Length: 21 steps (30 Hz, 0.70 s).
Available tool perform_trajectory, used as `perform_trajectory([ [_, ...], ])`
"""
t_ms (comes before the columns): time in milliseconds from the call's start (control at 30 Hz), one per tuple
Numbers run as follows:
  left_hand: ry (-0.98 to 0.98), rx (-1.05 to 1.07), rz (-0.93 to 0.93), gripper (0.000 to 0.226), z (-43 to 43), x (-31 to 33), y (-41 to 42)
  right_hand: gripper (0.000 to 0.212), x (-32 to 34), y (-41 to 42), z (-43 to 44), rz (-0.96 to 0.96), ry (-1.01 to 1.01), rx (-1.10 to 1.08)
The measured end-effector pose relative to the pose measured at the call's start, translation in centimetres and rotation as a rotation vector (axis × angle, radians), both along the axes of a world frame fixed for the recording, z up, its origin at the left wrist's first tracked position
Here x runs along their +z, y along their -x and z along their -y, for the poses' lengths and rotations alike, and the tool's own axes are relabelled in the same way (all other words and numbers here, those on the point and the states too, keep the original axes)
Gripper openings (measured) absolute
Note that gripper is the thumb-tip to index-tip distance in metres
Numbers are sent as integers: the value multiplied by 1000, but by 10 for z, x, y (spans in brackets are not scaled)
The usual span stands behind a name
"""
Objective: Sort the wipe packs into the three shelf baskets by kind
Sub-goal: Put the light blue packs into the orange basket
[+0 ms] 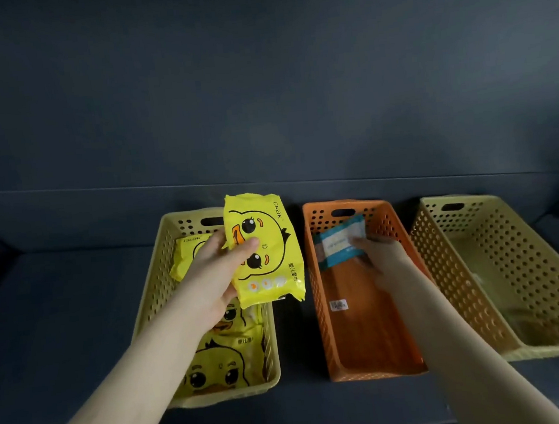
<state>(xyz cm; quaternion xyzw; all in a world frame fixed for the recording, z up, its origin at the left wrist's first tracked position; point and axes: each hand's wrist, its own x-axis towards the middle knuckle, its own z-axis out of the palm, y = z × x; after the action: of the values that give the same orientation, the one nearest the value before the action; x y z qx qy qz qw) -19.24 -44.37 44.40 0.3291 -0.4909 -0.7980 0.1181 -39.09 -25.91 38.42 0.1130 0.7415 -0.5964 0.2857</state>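
Note:
My left hand [216, 278] grips a yellow duck-print wipe pack [264, 250], held upright over the right rim of the left yellow basket [151, 307]. Several more duck packs [227, 365] lie inside that basket. My right hand [382, 260] reaches into the orange middle basket [320, 309] and holds a blurred white and teal wipe pack [339, 240] near its far end. The right yellow basket [445, 265] holds no pack that I can see.
The three baskets stand side by side on a dark shelf [60, 315] with a dark back wall [259, 78]. A small white label [338, 305] sticks to the orange basket's floor. Narrow gaps separate the baskets.

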Motion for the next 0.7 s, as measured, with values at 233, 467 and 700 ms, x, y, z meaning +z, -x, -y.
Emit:
perform_trajectory([
  [233, 2, -52, 35, 29, 16, -5, 1, 17, -8, -10, 11, -56, 36, 16],
  [467, 37, -112, 50, 30, 21, -5, 5, 26, 26, 16, -4, -256, -286, 554],
  [700, 38, -124, 73, 31, 20, -11, 7, 41, 25, 2, -1, -454, -556, 798],
])
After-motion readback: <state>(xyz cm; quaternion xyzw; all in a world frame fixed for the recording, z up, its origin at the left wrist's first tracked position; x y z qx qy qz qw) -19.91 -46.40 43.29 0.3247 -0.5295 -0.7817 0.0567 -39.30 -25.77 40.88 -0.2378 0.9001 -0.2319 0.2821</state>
